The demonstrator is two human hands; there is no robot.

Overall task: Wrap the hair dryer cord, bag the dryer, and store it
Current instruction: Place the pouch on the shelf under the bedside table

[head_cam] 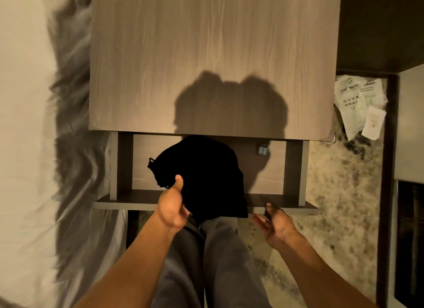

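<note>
Black fabric marks the task item: the drawstring bag [202,174], bulging and cinched at its left end, so I judge the dryer is already inside with its cord wrapped, though neither dryer nor cord is visible.

Head view, progress: wrapping and bagging look complete. Storage is the step in hand. The bag sits over the open drawer [263,170] of the wooden nightstand [206,55], its far end tucked under the tabletop edge and its near end overhanging the drawer front [128,202]. Whether it rests on the drawer floor or hangs from my grip cannot be determined. Remaining, by my estimate: lower the bag fully in, release it, push the drawer closed.

Head view, hand pose: my left hand [172,206] holds the bag near its gathered neck, thumb [179,181] pressed on top, the other fingers curled beneath and mostly hidden. My right hand [273,225] holds nothing; its fingers are relaxed and slightly spread, just beside the drawer front and to the right of the bag, apart from it. Both forearms extend forward over my grey trousers [218,261].
</note>
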